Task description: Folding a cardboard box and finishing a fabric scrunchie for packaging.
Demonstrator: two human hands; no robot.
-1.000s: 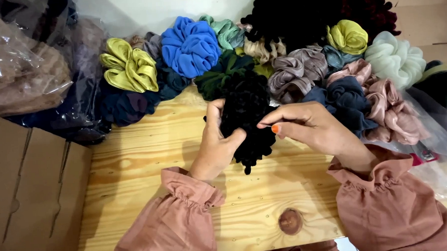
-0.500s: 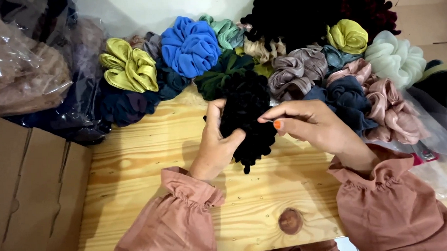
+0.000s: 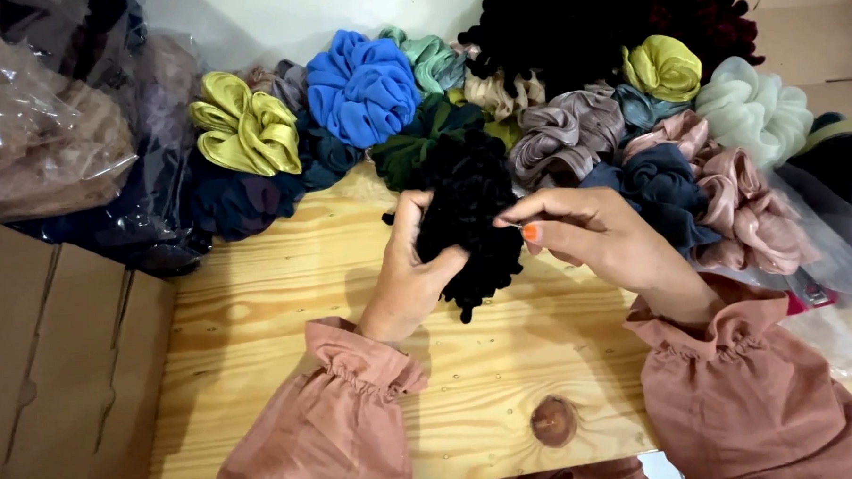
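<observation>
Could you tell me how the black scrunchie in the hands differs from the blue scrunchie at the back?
The black scrunchie is fuzzy and bobbled; the blue scrunchie is smooth, folded cloth. The black one is gripped by the left hand and pinched by the right hand; the blue one lies untouched in the pile. Both are gathered fabric rings.

Behind the one black scrunchie (image 3: 468, 219) held in two hands, left hand (image 3: 410, 273) and right hand (image 3: 591, 234), lie one blue scrunchie (image 3: 362, 86), two yellow-green scrunchies (image 3: 244, 123), one white scrunchie (image 3: 754, 110) and two clear bags (image 3: 40, 140) at left.
</observation>
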